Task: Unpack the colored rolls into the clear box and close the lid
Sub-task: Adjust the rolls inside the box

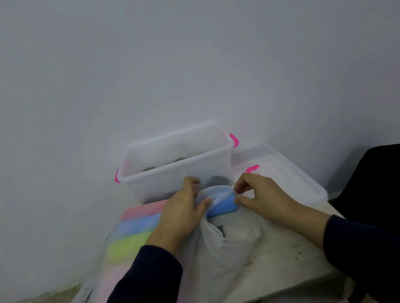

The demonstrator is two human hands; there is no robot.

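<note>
Pinching thin, translucent film, the left hand [181, 207] gathers the crinkled mouth of a plastic bag [211, 255] between thumb and curled fingers, while the right hand [258, 191] nips the same bag's edge from the other side, fingertips bent. Between them the rounded end of a soft blue roll [222, 207] shows at the bag's opening, lying on the surface [279, 265] just in front of the clear box [175, 168]. That box is a rigid, frosted rectangular tub with bright pink clips at both ends; its top is open and pale cylinders stand inside against the far wall, though their detail is blurred. Its flat lid [285, 176] lies to the right, touching the box's side and reaching near the surface's right edge. Left of the hands, a larger clear wrapper [88, 281] holds pink, blue, yellow-green and pale pink rolls [137, 228] side by side, overhanging the surface's left edge. Pale, speckled surface lies bare near the right wrist.
</note>
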